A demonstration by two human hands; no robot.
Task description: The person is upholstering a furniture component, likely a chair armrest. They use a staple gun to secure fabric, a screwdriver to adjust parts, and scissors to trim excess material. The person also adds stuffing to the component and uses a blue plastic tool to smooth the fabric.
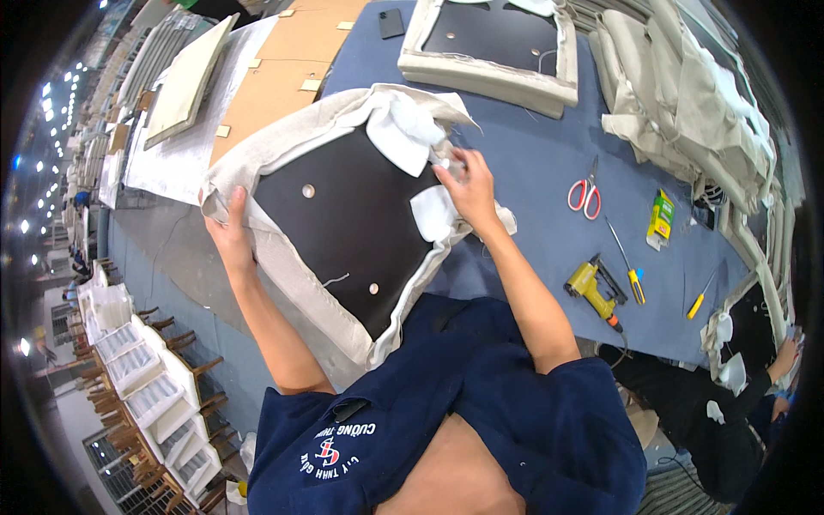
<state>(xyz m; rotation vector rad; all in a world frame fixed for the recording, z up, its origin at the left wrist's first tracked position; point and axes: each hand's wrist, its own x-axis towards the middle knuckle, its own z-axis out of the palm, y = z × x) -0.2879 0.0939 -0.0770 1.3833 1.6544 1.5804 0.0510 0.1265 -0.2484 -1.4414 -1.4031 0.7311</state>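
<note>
The left hand is gripping the upholstered seat cushion at its left corner; the cushion is spanning rightward to the right hand, curling at the opposite edge, its pinch unclear

Matt, woven beige cloth edges a smooth black panel.

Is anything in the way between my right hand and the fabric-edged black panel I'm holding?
Nothing visible is: your right hand is at the edge of the panel, its fingers between two white flaps. The scissors lie farther right, apart from it.
</note>
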